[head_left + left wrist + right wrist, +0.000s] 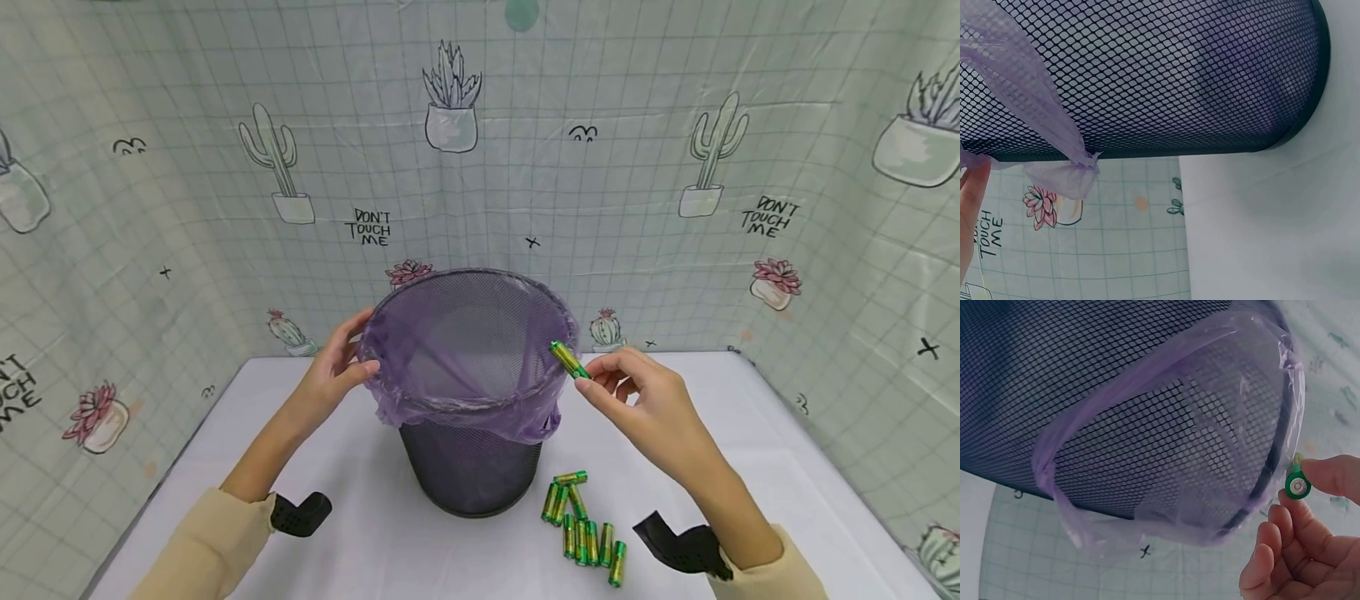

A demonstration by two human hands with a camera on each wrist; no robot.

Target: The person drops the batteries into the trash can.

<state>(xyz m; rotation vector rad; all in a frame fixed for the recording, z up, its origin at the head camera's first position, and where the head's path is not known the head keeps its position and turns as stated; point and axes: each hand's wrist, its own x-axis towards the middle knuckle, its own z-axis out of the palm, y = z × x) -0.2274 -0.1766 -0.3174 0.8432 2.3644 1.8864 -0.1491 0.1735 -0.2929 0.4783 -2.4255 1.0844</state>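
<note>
A black mesh wastebasket stands on the table, lined with a thin purple trash bag folded over its rim. My left hand holds the basket's left side at the rim, thumb at the top edge and fingers along the outside. In my right hand, thumb and index finger pinch a green and gold battery, which overlaps the right rim in the head view. The right wrist view shows the battery's flat end, with the other fingers curled below. Several matching batteries lie right of the basket's base.
A white cloth covers the table. Behind it and along both sides hangs a grid-patterned curtain printed with cacti and potted plants. Black wrist straps stick out from both sleeves.
</note>
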